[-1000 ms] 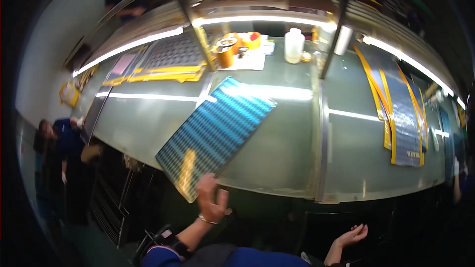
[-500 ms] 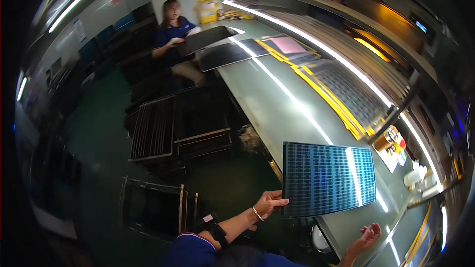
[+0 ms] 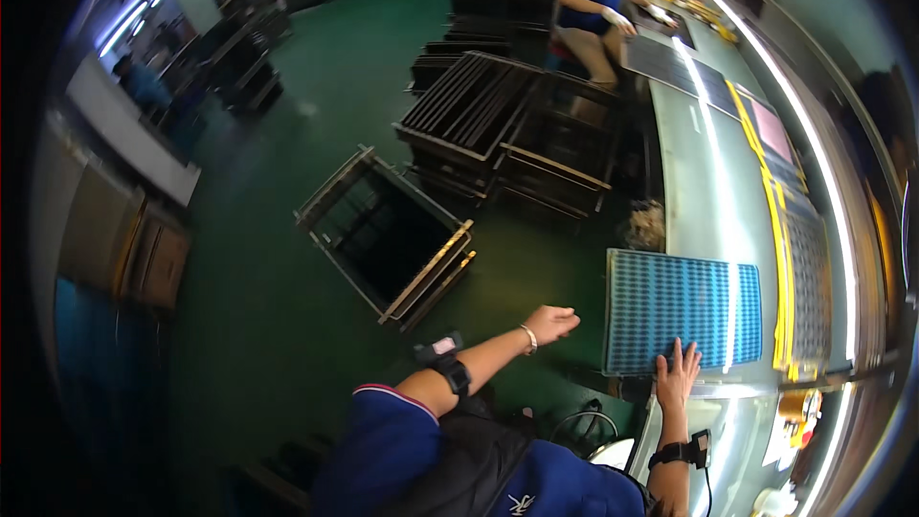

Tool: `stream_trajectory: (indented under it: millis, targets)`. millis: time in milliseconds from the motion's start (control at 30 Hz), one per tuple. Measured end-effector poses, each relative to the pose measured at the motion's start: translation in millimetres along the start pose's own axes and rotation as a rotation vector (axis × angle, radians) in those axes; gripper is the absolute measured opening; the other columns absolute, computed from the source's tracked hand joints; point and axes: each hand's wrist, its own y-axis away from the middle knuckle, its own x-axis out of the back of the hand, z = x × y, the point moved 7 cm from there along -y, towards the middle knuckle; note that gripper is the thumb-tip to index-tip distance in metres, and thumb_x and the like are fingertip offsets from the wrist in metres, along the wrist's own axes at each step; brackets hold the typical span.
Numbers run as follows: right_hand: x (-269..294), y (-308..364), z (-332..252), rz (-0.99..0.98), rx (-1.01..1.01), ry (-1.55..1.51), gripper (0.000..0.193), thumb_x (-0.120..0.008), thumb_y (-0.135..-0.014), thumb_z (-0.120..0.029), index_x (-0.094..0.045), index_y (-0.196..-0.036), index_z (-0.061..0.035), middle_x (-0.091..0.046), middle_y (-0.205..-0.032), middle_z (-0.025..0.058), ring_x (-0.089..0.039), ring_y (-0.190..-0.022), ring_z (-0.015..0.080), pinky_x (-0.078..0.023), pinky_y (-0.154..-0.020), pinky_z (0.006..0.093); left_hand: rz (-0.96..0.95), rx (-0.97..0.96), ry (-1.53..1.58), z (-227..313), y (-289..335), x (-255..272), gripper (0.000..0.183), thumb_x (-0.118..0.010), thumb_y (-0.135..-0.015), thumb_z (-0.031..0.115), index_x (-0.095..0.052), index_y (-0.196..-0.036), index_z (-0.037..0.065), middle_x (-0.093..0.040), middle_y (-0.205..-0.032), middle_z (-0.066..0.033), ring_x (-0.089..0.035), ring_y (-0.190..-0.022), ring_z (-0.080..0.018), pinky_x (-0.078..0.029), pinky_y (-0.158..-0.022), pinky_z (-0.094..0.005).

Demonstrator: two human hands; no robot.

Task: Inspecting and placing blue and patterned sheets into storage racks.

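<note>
Both forearms were bare as the left arm (image 3: 493,357) slanted up and across the body from a bent elbow, its wrist (image 3: 526,338) nearly straight. The left hand (image 3: 552,325) was loosely curled, knuckles uppermost and fingers pointing to the right, the palm hidden. The right forearm (image 3: 675,423) stood almost upright, and the right hand (image 3: 679,378) lay palm down, its back showing, fingers spread and pointing ahead, thumb angled left.
</note>
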Motion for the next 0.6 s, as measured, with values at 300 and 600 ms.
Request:
stream_trajectory:
  millis: [300, 600]
  targets:
    - [-26.5, -43.3, 25.8, 0.027, -0.247, 0.14, 0.049, -0.04, -0.096, -0.034, -0.031, -0.143, -0.0208, -0.021, -0.149, 0.0186, -0.018, -0.133, 0.0477, -0.018, -0.109, 0.0516, 1.079, -0.151, 0.555, -129.4, 31.9, 420.5, 0.009, -0.058, -0.079, 0.001, -0.066, -0.084, 0.001, -0.064, -0.072, -0.0098, -0.061, -0.053, -0.0153, -0.047, -0.046, -0.0261]
    - [-5.7, -43.1, 34.7, 0.203, -0.398, 0.111, 0.054, -0.051, -0.092, -0.029, -0.036, -0.136, -0.0008, -0.033, -0.137, 0.0303, -0.033, -0.126, 0.045, -0.027, -0.105, 0.047, 1.297, 0.446, -0.173, -85.3, -15.6, 499.6, 0.042, -0.057, -0.086, 0.019, -0.043, -0.118, -0.005, -0.047, -0.128, -0.0249, -0.05, -0.115, -0.0384, -0.044, -0.094, -0.0452]
